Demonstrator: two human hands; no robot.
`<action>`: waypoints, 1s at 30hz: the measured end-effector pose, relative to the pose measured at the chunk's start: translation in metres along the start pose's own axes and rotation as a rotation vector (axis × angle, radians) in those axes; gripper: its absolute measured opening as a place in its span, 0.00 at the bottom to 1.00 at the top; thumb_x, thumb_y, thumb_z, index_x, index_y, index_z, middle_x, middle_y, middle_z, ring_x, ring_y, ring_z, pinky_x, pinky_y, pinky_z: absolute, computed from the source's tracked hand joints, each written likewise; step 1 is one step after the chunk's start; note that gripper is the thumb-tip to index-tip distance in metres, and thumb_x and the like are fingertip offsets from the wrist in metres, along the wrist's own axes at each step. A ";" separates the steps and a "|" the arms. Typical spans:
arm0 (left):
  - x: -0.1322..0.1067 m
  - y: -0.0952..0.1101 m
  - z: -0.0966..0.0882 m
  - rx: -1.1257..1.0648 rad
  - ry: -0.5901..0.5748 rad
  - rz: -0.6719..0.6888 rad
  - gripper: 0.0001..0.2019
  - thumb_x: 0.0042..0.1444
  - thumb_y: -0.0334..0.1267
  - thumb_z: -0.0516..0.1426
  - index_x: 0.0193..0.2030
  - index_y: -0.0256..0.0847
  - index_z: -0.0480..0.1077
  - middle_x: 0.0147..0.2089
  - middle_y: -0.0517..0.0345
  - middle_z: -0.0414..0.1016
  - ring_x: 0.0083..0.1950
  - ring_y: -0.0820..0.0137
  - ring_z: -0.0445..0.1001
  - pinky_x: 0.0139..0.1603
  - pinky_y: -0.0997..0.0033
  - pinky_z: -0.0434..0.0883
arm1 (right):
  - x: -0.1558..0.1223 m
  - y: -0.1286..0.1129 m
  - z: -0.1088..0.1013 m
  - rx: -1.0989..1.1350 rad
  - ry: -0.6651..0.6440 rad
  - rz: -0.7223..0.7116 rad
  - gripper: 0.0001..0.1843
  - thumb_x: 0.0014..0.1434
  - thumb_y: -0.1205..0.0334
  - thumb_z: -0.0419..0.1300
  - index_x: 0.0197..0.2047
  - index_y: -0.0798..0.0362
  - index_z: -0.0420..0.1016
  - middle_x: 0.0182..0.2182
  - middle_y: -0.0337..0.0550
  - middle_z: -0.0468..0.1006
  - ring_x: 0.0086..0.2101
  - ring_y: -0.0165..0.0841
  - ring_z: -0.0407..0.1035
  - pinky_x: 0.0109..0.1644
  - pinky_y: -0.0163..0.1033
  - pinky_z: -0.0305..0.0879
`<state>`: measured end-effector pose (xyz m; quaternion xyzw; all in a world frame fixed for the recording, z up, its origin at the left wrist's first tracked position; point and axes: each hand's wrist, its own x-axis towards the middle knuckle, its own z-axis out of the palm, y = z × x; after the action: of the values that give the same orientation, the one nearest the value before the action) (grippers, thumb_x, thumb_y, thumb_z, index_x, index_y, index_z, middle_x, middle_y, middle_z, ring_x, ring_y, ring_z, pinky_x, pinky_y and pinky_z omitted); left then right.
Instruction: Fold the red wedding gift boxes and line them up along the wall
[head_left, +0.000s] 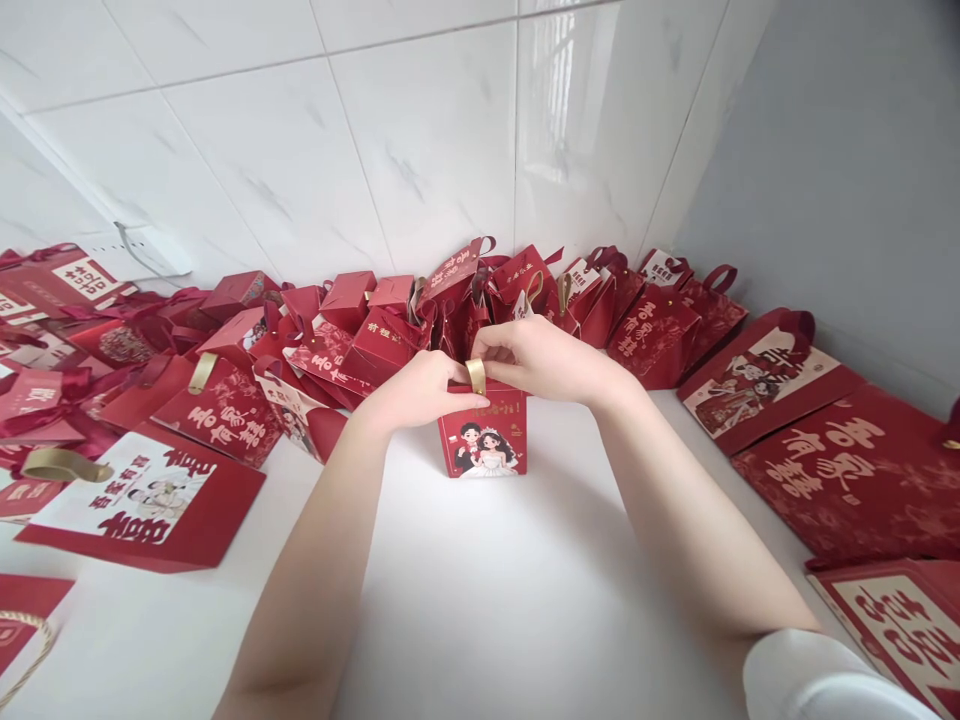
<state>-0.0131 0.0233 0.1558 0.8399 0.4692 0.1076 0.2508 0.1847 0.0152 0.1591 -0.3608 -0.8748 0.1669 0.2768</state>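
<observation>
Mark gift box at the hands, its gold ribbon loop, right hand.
Red gift box (487, 443), head view: front panel.
Gold ribbon loop (476, 375), head view: band's front.
Right hand (541, 354), head view: back of the hand.

Looking from the wearer's head, in a single view, forward and down past both forearms (307, 560) onto the hands (536, 350) at the box (489, 455). Set near the box, above it and on the wearer's side; wide enough to take in worktop (480, 600) before it and tiled wall (427, 140) beyond it.
</observation>
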 end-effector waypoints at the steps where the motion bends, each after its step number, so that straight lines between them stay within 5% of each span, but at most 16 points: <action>1: 0.001 -0.001 0.001 -0.004 0.002 -0.004 0.19 0.51 0.48 0.58 0.19 0.39 0.59 0.21 0.65 0.49 0.24 0.76 0.47 0.24 0.71 0.48 | 0.001 0.001 0.001 -0.062 0.026 0.025 0.08 0.56 0.69 0.52 0.32 0.52 0.72 0.24 0.37 0.73 0.24 0.28 0.62 0.31 0.34 0.54; 5: 0.004 -0.003 0.003 -0.006 -0.004 -0.005 0.24 0.51 0.49 0.58 0.19 0.40 0.49 0.22 0.64 0.45 0.25 0.76 0.44 0.25 0.70 0.44 | -0.001 0.002 -0.007 -0.204 0.170 0.103 0.09 0.60 0.65 0.52 0.30 0.53 0.71 0.24 0.41 0.73 0.27 0.32 0.64 0.33 0.37 0.54; 10: 0.004 -0.005 0.001 -0.025 -0.058 -0.011 0.22 0.52 0.50 0.57 0.19 0.39 0.55 0.23 0.64 0.46 0.25 0.76 0.44 0.26 0.69 0.44 | -0.014 -0.005 -0.030 -0.081 0.385 0.123 0.12 0.64 0.58 0.52 0.36 0.54 0.73 0.29 0.43 0.75 0.32 0.35 0.68 0.38 0.39 0.59; 12: 0.004 -0.006 0.001 -0.043 -0.061 -0.007 0.22 0.52 0.50 0.57 0.19 0.39 0.54 0.23 0.64 0.46 0.25 0.76 0.43 0.26 0.69 0.44 | -0.017 -0.006 -0.032 0.005 0.347 0.120 0.12 0.64 0.55 0.52 0.40 0.54 0.73 0.32 0.44 0.77 0.34 0.36 0.69 0.39 0.39 0.61; 16: 0.004 -0.007 0.002 -0.068 -0.064 -0.001 0.24 0.51 0.50 0.58 0.19 0.40 0.49 0.23 0.65 0.42 0.25 0.77 0.42 0.26 0.69 0.43 | -0.009 0.002 -0.016 0.126 0.032 0.074 0.16 0.55 0.58 0.62 0.47 0.51 0.72 0.36 0.42 0.78 0.35 0.35 0.71 0.39 0.37 0.63; 19: 0.004 -0.006 0.003 -0.068 -0.069 -0.045 0.25 0.51 0.51 0.58 0.20 0.40 0.47 0.23 0.65 0.42 0.24 0.77 0.42 0.24 0.69 0.43 | 0.002 0.012 0.000 0.152 -0.114 0.046 0.05 0.54 0.62 0.60 0.36 0.51 0.72 0.30 0.37 0.75 0.29 0.30 0.66 0.33 0.34 0.59; 22: 0.004 -0.005 0.004 -0.068 -0.071 -0.086 0.25 0.52 0.52 0.57 0.22 0.41 0.45 0.23 0.65 0.42 0.23 0.77 0.43 0.23 0.70 0.43 | 0.009 0.017 0.009 0.166 -0.098 0.052 0.07 0.54 0.62 0.58 0.26 0.54 0.68 0.24 0.34 0.70 0.26 0.27 0.59 0.29 0.33 0.53; 30: 0.005 -0.004 0.007 -0.060 -0.097 -0.070 0.23 0.55 0.53 0.55 0.22 0.40 0.48 0.22 0.64 0.49 0.22 0.77 0.48 0.22 0.71 0.46 | 0.009 0.013 0.010 0.124 0.000 0.158 0.10 0.52 0.60 0.60 0.23 0.55 0.69 0.21 0.33 0.66 0.25 0.27 0.57 0.31 0.34 0.51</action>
<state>-0.0107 0.0270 0.1476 0.8192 0.4823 0.0721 0.3018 0.1805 0.0298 0.1484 -0.4107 -0.8318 0.2418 0.2845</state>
